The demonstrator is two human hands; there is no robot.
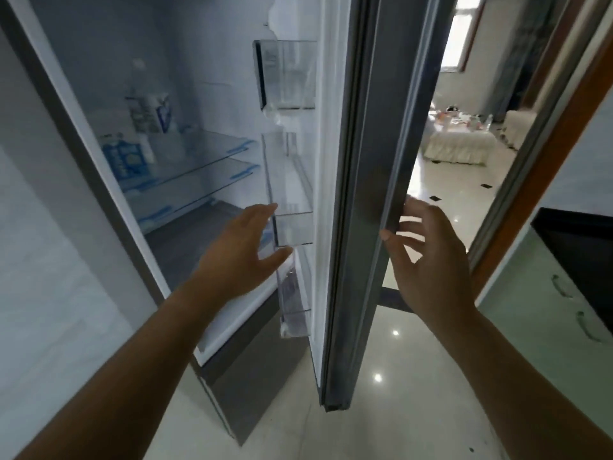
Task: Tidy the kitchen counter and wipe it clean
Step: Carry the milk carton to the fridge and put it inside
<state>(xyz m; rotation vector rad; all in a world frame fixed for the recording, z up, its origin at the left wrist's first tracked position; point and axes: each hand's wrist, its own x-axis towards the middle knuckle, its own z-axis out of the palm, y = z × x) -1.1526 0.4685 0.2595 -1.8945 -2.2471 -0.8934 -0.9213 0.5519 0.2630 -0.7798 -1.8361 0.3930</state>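
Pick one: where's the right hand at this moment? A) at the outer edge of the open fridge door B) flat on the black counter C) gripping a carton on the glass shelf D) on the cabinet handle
A: the right hand is open with its fingertips at the outer edge of the open fridge door, while the cartons sit untouched on the glass shelves inside.

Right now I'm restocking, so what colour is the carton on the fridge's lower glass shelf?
Blue and white, though blurred; the carton shows best in the head view.
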